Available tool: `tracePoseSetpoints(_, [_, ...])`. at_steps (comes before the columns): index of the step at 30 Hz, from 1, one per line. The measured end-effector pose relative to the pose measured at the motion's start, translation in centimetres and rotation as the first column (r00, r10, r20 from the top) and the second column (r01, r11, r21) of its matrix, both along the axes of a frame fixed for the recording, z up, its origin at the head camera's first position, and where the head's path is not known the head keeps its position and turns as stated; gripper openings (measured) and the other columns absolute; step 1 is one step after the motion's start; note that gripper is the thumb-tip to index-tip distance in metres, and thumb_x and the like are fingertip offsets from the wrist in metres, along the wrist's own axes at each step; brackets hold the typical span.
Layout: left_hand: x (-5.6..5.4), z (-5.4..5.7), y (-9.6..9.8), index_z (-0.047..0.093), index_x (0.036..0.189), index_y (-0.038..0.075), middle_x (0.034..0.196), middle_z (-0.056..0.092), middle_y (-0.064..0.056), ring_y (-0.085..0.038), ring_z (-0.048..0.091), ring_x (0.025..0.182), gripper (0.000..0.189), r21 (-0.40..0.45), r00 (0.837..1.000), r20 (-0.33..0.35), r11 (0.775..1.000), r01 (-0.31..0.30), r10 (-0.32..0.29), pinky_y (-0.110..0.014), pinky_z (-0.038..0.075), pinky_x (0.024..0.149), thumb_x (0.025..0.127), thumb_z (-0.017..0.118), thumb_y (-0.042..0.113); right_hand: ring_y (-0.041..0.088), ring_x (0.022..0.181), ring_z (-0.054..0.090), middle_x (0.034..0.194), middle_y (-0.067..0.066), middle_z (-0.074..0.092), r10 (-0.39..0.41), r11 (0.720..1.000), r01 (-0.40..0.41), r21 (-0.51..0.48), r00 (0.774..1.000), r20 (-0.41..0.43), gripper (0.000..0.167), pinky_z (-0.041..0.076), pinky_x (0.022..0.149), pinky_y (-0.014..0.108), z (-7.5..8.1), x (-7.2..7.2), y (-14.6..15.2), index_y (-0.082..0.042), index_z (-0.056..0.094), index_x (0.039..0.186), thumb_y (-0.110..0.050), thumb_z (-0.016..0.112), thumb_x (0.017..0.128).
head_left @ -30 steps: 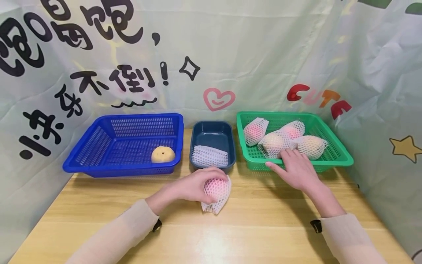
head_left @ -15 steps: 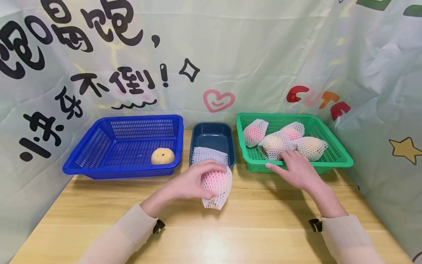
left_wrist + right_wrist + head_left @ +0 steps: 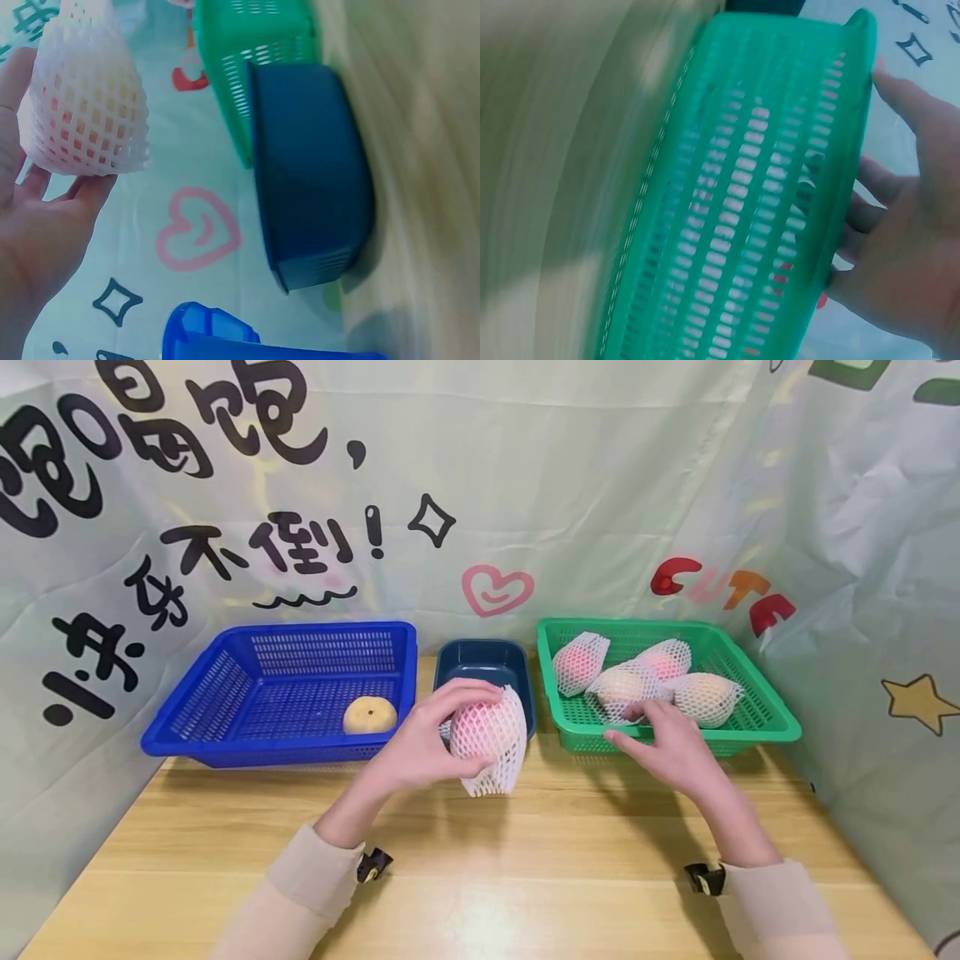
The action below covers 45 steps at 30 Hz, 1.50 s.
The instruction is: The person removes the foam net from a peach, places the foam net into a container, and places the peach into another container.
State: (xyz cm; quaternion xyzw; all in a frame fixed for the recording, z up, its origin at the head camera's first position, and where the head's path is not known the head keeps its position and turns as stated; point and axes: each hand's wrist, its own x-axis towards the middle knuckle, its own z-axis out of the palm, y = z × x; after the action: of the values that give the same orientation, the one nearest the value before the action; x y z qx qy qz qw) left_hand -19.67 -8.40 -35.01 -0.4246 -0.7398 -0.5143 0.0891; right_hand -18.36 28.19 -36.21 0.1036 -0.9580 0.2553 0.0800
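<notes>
My left hand (image 3: 420, 739) grips a round pink fruit in a white foam net sleeve (image 3: 487, 727), thumb on the near side and fingers over the top. It is raised in front of the small dark blue tub (image 3: 517, 672), overlapping it in the head view. The net's loose end also shows in the left wrist view, on the sleeve (image 3: 90, 112). My right hand (image 3: 671, 747) rests at the near rim of the green basket (image 3: 757, 693), fingers over the rim beside netted fruits (image 3: 622, 685), thumb stretched out to the left. From the right wrist, its fingertips are hidden behind the rim.
A blue basket (image 3: 300, 677) on the left holds one bare yellow fruit (image 3: 370, 715). Several netted fruits lie in the green basket. The wooden table (image 3: 480, 877) runs back to a printed cloth backdrop (image 3: 615, 485).
My left hand has lifted the netted fruit up and away from the table toward the tub, now covering most of the empty net lying in it. The right hand has barely moved.
</notes>
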Motion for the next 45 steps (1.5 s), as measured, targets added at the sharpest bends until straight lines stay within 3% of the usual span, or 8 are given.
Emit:
tracePoseSetpoints(4, [-0.1, 0.3, -0.1, 0.065, 0.135, 0.014, 0.143, 0.058, -0.001, -0.021, 0.052, 0.135, 0.069, 0.080, 0.999, -0.038, 0.996, -0.025, 0.028, -0.041, 0.050, 0.108, 0.073, 0.093, 0.007, 0.039, 0.118, 0.055, 0.125, 0.021, 0.061, -0.014, 0.980, -0.003, -0.197, 0.996, -0.087, 0.049, 0.043, 0.095, 0.054, 0.3, 0.3, -1.7, 0.001, 0.058, 0.131, -0.036, 0.071, 0.100])
tracePoseSetpoints(7, [-0.4, 0.4, -0.2, 0.065, 0.134, 0.011, 0.143, 0.058, -0.004, -0.023, 0.053, 0.135, 0.069, 0.123, 0.996, -0.077, 0.992, -0.035, 0.045, -0.042, 0.051, 0.107, 0.072, 0.092, 0.004, 0.031, 0.114, 0.058, 0.124, 0.017, 0.063, -0.036, 0.936, -0.027, -0.350, 0.984, -0.172, 0.042, 0.045, 0.093, 0.042, 0.7, 0.5, -3.3, -0.002, 0.057, 0.132, -0.026, 0.071, 0.100])
tracePoseSetpoints(10, [-0.6, 0.5, -0.1, 0.065, 0.134, 0.008, 0.142, 0.059, -0.007, -0.025, 0.053, 0.135, 0.068, 0.154, 0.992, -0.113, 0.987, -0.041, 0.059, -0.043, 0.052, 0.106, 0.072, 0.092, 0.002, 0.022, 0.109, 0.061, 0.124, 0.017, 0.064, -0.033, 0.854, -0.099, -0.510, 0.969, -0.243, 0.038, 0.048, 0.093, 0.029, 1.1, 0.6, -5.1, 0.001, 0.056, 0.133, -0.014, 0.070, 0.100])
tracePoseSetpoints(13, [-0.6, 0.5, 0.0, 0.064, 0.134, 0.007, 0.142, 0.059, -0.009, -0.026, 0.054, 0.134, 0.069, 0.183, 0.985, -0.144, 0.981, -0.066, 0.093, -0.044, 0.052, 0.105, 0.071, 0.092, 0.001, 0.020, 0.110, 0.062, 0.126, 0.020, 0.062, -0.006, 0.743, -0.182, -0.644, 0.961, -0.277, 0.037, 0.048, 0.094, 0.022, 1.5, 0.6, -7.2, 0.005, 0.055, 0.135, -0.005, 0.067, 0.101])
tracePoseSetpoints(18, [-0.3, 0.6, 0.3, 0.064, 0.132, 0.005, 0.141, 0.059, -0.011, -0.029, 0.054, 0.135, 0.070, 0.242, 0.969, -0.192, 0.964, -0.107, 0.156, -0.044, 0.052, 0.105, 0.068, 0.093, -0.001, 0.027, 0.121, 0.059, 0.134, 0.022, 0.059, 0.079, 0.582, -0.238, -0.778, 0.968, -0.238, 0.038, 0.049, 0.099, 0.025, 2.1, 0.6, -10.5, 0.005, 0.052, 0.138, -0.002, 0.061, 0.102])
tracePoseSetpoints(27, [0.0, 0.5, 1.0, 0.064, 0.129, 0.004, 0.140, 0.060, -0.011, -0.030, 0.055, 0.133, 0.069, 0.306, 0.947, -0.228, 0.940, -0.149, 0.225, -0.043, 0.051, 0.107, 0.067, 0.095, 0.000, 0.024, 0.126, 0.059, 0.147, 0.013, 0.054, 0.274, 0.387, -0.203, -0.899, 0.957, -0.099, 0.046, 0.055, 0.095, 0.031, 2.6, 0.4, -14.6, 0.000, 0.047, 0.149, -0.013, 0.052, 0.105])
tracePoseSetpoints(32, [0.2, 0.0, 1.4, 0.064, 0.128, 0.003, 0.138, 0.061, -0.012, -0.030, 0.056, 0.132, 0.070, 0.310, 0.934, -0.242, 0.933, -0.181, 0.262, -0.041, 0.051, 0.107, 0.065, 0.097, 0.000, 0.019, 0.125, 0.057, 0.149, 0.013, 0.048, 0.347, 0.311, -0.158, -0.937, 0.937, -0.043, 0.051, 0.055, 0.095, 0.029, 1.7, 0.6, -15.8, -0.004, 0.040, 0.156, -0.010, 0.050, 0.106])
tracePoseSetpoints(45, [0.5, -1.2, 2.6, 0.065, 0.130, 0.008, 0.141, 0.060, -0.007, -0.026, 0.052, 0.136, 0.075, 0.256, 0.922, -0.217, 0.930, -0.264, 0.322, -0.040, 0.046, 0.111, 0.064, 0.101, 0.008, 0.019, 0.122, 0.060, 0.155, 0.012, 0.043, 0.375, 0.254, -0.102, -0.962, 0.927, 0.001, 0.057, 0.059, 0.090, 0.030, 0.8, 0.3, -15.9, -0.010, 0.037, 0.158, -0.007, 0.054, 0.104])
